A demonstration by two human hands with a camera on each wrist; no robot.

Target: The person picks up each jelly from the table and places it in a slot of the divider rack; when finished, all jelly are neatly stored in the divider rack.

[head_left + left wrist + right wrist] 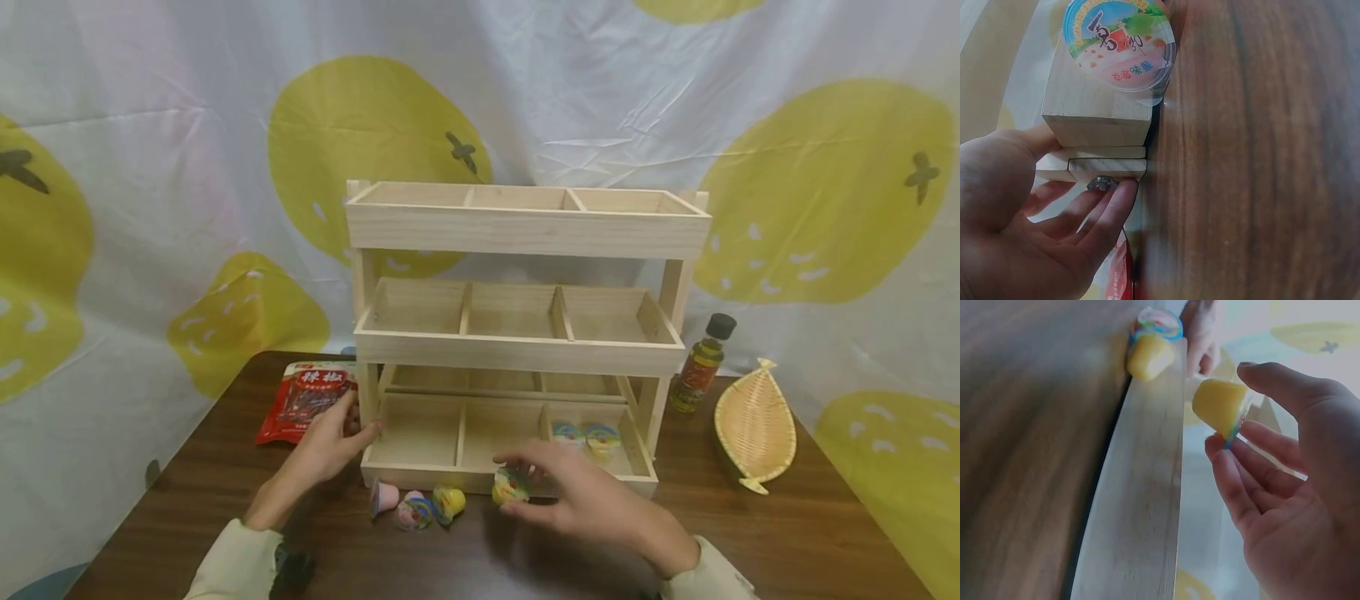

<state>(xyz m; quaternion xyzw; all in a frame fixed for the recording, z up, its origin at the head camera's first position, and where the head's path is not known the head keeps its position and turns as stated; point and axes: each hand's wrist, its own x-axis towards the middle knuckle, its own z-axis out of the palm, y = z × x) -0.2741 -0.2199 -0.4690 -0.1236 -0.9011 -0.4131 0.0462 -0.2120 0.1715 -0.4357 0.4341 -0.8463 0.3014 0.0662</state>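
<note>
My right hand (573, 496) pinches a yellow jelly cup (1217, 405) by its lid edge, just in front of the rack's bottom tier. My left hand (326, 442) grips the left side post of the three-tier wooden rack (517, 354), with fingertips (1124, 190) against the wood. On the table before the rack lie a pink jelly cup (385, 496), a second one with its printed lid (414, 512) showing, and a yellow one (448, 503). Two more jelly cups (602, 439) sit in the bottom tier's right compartment.
A red bag of dried chilies (300, 404) lies left of the rack. To the right stand an oil bottle (699, 364) with a black cap and a leaf-shaped woven basket (756, 425). A patterned curtain (562, 100) hangs behind the brown table (810, 533).
</note>
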